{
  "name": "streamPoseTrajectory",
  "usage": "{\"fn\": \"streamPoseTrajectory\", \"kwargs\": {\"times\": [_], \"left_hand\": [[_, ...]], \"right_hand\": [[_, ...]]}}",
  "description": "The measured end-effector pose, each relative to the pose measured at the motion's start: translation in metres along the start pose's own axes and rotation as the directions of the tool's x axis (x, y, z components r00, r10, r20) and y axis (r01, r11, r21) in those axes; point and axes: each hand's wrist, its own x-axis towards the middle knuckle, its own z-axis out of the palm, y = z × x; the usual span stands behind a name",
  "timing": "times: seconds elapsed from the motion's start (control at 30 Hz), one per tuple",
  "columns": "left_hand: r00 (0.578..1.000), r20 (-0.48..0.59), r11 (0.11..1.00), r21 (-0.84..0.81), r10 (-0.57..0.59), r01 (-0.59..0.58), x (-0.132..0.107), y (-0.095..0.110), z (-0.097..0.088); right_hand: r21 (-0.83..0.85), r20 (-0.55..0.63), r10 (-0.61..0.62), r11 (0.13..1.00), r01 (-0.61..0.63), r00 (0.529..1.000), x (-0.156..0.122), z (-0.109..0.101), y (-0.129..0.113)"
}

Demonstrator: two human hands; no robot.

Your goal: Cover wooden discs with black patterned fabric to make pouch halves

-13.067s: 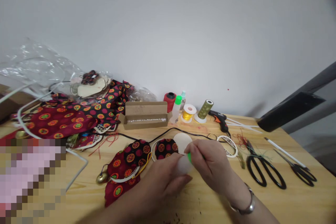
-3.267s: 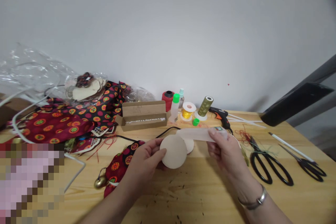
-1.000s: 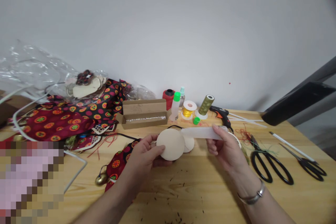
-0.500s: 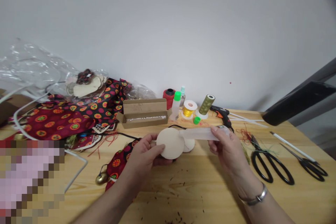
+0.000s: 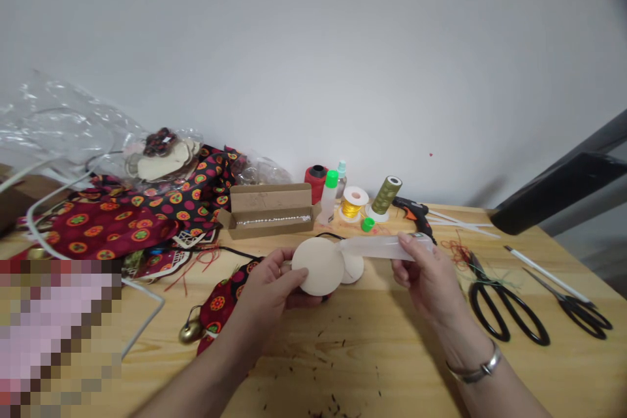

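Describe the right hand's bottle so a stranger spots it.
Over the wooden table, find the right hand with the metal wristband. It grips a translucent bottle, nearly level, tip toward the pale disc in the left hand. Unlike the upright bottle behind, it has no cap on.

From your head, the camera looks forward and down, near your left hand (image 5: pixel 274 282) and right hand (image 5: pixel 425 273), across the table (image 5: pixel 392 346) towards the wall (image 5: pixel 313 65).

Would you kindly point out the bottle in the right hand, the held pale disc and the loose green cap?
Translucent bottle (image 5: pixel 373 248): head view, middle of its body.
Pale disc (image 5: pixel 319 265): head view, centre of its face.
Loose green cap (image 5: pixel 368 226): head view, its side.
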Motion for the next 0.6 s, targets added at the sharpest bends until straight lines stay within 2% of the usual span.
{"fn": "streamPoseTrajectory", "kwargs": {"times": [0.2,0.37,0.6], "left_hand": [[1.0,-0.003,1.0,-0.018,-0.007,0.007,-0.0001,0.0011,-0.0004],[1.0,-0.014,0.999,-0.029,-0.015,0.015,-0.0017,0.0033,0.0018],[0.999,-0.011,0.999,-0.027,-0.037,0.037,0.0004,0.0028,0.0041]], "right_hand": [[0.09,0.029,0.039,0.995,-0.042,0.999,0.0002,-0.0002,-0.0026],[0.223,0.046,0.146,0.963,-0.152,0.988,0.0006,0.0012,-0.0063],[0.358,0.173,0.24,0.888,-0.288,0.955,0.0001,-0.0004,-0.0102]]}}
